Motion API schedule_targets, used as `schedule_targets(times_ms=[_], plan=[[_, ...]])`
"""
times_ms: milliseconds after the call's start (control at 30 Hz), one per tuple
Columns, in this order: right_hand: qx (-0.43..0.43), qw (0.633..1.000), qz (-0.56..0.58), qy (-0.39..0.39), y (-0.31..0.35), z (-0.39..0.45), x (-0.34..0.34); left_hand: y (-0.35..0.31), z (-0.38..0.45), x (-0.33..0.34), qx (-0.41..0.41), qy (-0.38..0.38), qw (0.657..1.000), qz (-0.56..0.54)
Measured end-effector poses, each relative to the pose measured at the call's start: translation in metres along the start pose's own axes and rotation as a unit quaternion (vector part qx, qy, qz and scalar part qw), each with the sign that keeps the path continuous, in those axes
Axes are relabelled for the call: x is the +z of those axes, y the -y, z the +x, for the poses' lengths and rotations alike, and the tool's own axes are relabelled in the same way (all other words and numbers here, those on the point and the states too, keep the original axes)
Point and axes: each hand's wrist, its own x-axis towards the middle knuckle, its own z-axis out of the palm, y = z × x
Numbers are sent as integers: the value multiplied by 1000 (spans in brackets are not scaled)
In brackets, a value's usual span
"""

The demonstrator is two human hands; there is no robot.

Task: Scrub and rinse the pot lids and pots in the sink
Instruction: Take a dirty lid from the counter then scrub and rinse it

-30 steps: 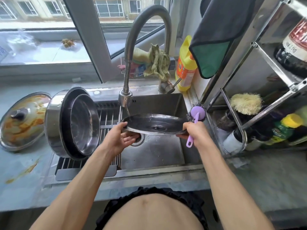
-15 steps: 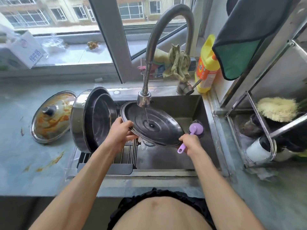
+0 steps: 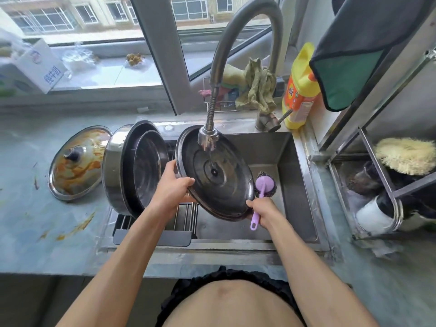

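Note:
A steel pot lid [image 3: 221,185] is tilted up over the sink [image 3: 299,185], its inner face toward me, under the faucet head [image 3: 208,136], where a thin stream of water runs onto it. My left hand [image 3: 175,182] grips the lid's left rim. My right hand [image 3: 263,212] holds the lid's lower right edge together with the handle of a purple scrub brush [image 3: 264,186], whose wire head sits behind the lid. A steel pot [image 3: 118,171] lies on its side on the drain rack [image 3: 151,234], with a smaller pan inside it. A second lid [image 3: 77,161], smeared orange, lies on the counter at left.
A yellow detergent bottle [image 3: 300,90] and a green rag [image 3: 258,88] stand behind the sink. A metal rack [image 3: 387,185] at right holds a yellow brush [image 3: 405,155] and a cup. A dark cloth [image 3: 358,50] hangs above it. Orange smears mark the counter [image 3: 47,232].
The lid has gone from nearly flat to steeply tilted, its inner face toward me under the water. My right hand with the brush dropped lower; the view shifted left.

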Motion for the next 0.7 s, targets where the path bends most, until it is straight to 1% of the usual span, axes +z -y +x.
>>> schedule_targets(times_ms=[67,167,233,500,633,700], plan=[[-13,1000,26,4,-5,18,0,3,0,-2,-2,-2,1000,-6],[-27,998,49,-3,29,-38,7,6,1,-6,-5,-19,1000,-5],[-43,997,58,-11,38,-53,7,8,2,-8,-7,-27,1000,-10],[-122,986,47,-102,56,-71,-1,41,25,-11,-40,-86,992,-80],[-166,975,21,-149,60,-80,-11,58,39,-2,-71,-92,989,-95],[-186,968,9,-168,63,-83,-17,62,43,2,-88,-83,989,-91]])
